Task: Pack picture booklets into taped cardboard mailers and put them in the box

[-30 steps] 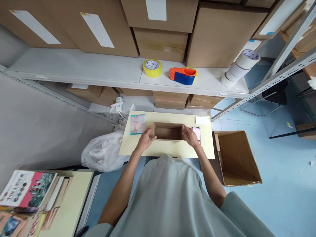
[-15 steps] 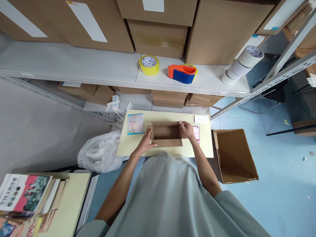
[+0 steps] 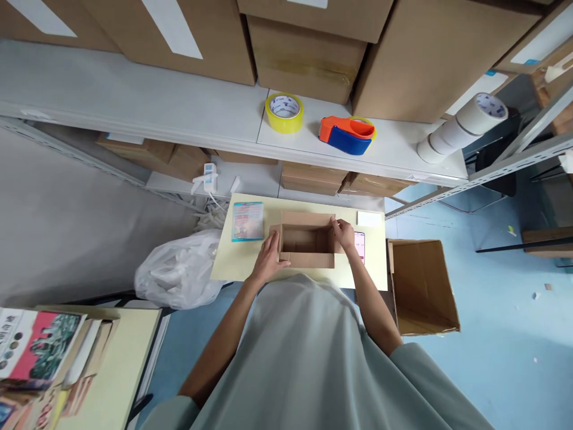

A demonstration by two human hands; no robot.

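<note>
A small open cardboard box (image 3: 307,239) sits on a pale yellow table (image 3: 242,263) in front of me. My left hand (image 3: 270,258) lies against its left wall, fingers curled round the edge. My right hand (image 3: 344,233) grips the right wall near the far corner. The far and near flaps are folded outward. A blue and pink booklet (image 3: 248,221) lies left of the box. A phone (image 3: 359,246) with a pink screen lies to the right, partly behind my right wrist.
A white card (image 3: 369,218) lies at the table's far right corner. The shelf above holds a yellow tape roll (image 3: 283,111), an orange and blue tape dispenser (image 3: 347,132) and white rolls (image 3: 461,128). An open carton (image 3: 423,283) stands on the floor right; a white bag (image 3: 181,272) left; books (image 3: 42,346) nearby.
The box's far and near flaps have folded outward, opening its top. My right hand moved to the far right corner; my left hand stayed on the left wall.
</note>
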